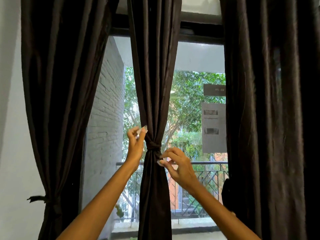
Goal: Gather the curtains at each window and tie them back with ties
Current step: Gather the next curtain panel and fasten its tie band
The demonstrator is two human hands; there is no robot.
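A dark brown middle curtain (154, 84) hangs in front of the window, gathered at waist height by a dark tie (153, 147) knotted around it. My left hand (136, 142) is raised at the curtain's left edge just above the knot, its curled fingertips pinching dark fabric that runs up from the tie. My right hand (176, 166) is just below and right of the knot, pinching the tie's other end. The left curtain (60, 101) is drawn to the wall and bound low down by its own tie (43, 199). The right curtain (270, 118) hangs loose.
Behind the curtains is a tall window with a dark frame (199, 32). Outside are a white brick wall (107, 110), a balcony railing (207, 163) and trees. A white interior wall (12, 135) stands on the left.
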